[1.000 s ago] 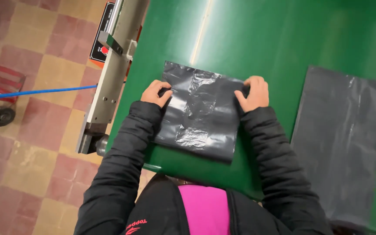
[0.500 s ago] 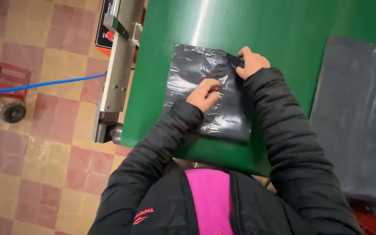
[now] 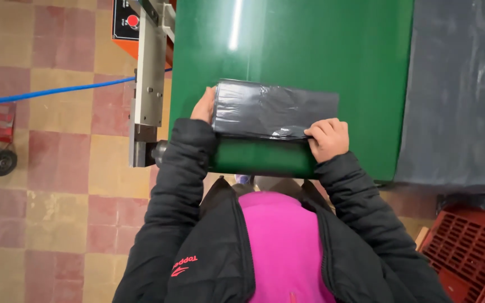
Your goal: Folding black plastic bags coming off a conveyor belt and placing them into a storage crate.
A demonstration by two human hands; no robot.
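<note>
A folded black plastic bag (image 3: 273, 109) is seen lying flat on the green table (image 3: 321, 50), at the centre of the frame near the table's lower edge. Its left end is gripped by the left hand (image 3: 203, 106); its lower right corner is pressed down by the closed right hand (image 3: 328, 137). Flat dark plastic sheets (image 3: 461, 90) are noted at the right. A red crate (image 3: 467, 247) is noted lower right.

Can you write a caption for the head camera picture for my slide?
Two hands, left hand and right hand, hold a folded black plastic bag on a green table.
</note>
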